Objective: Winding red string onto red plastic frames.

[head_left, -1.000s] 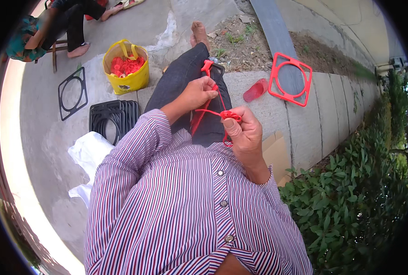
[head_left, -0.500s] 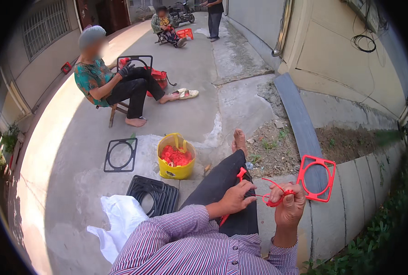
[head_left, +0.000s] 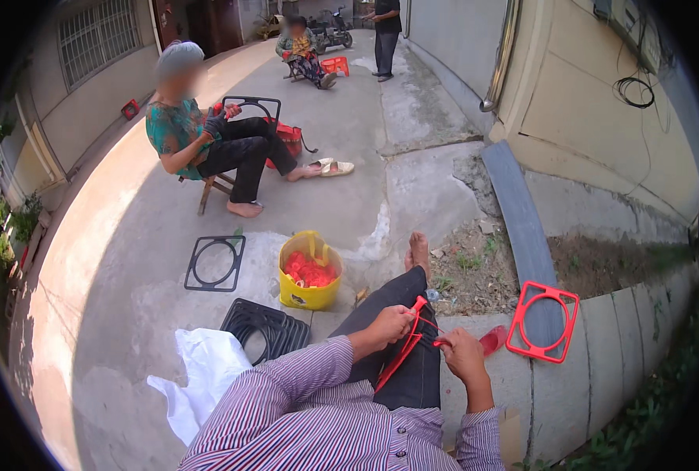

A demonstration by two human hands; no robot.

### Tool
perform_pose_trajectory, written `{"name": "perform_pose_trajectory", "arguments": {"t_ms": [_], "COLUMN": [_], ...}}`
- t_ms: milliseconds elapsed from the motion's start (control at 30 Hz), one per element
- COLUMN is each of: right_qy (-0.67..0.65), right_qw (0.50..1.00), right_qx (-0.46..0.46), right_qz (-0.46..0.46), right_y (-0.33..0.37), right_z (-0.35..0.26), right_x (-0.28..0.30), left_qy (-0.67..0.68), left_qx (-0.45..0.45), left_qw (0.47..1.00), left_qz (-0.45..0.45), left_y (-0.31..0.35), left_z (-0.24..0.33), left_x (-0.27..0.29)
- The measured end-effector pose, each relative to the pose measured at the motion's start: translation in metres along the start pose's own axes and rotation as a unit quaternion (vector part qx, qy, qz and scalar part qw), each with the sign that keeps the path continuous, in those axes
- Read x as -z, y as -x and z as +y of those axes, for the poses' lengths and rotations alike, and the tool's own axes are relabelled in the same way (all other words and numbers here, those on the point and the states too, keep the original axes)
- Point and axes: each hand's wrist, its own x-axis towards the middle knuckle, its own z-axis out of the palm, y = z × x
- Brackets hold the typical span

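My left hand [head_left: 392, 322] grips the upper part of a thin red plastic frame [head_left: 403, 355] that rests across my dark trouser leg. My right hand [head_left: 463, 352] pinches a small red piece at the frame's right end. Both hands sit close together above my lap, with striped shirt sleeves below them. A finished red square frame with a ring inside [head_left: 545, 322] lies on the concrete kerb to my right, and a red sandal [head_left: 492, 339] lies beside it.
A yellow bucket of red parts [head_left: 310, 271] stands ahead-left, by a stack of black frames [head_left: 265, 327], a single black frame [head_left: 216, 263] and a white bag [head_left: 200, 369]. A seated person [head_left: 208, 145] works farther off; others are at the back.
The view has tilted up from my lap to the courtyard, bringing the seated person and far yard into sight. My hands stay on the red frame, now lower in the picture.
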Motion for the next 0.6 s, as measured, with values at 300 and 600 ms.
{"name": "perform_pose_trajectory", "arguments": {"t_ms": [300,600], "right_qy": [-0.431,-0.452], "right_qw": [0.889,0.875], "right_qx": [-0.151,-0.064], "right_qz": [0.041,0.161], "right_y": [-0.004,0.005], "right_z": [0.016,-0.035], "right_x": [-0.069,-0.012], "left_qy": [-0.23,0.005], "left_qx": [-0.116,-0.048], "left_qw": [0.962,0.996], "left_qz": [0.09,-0.075], "left_y": [-0.011,0.035], "left_z": [-0.035,0.036], "left_x": [-0.012,-0.025]}}
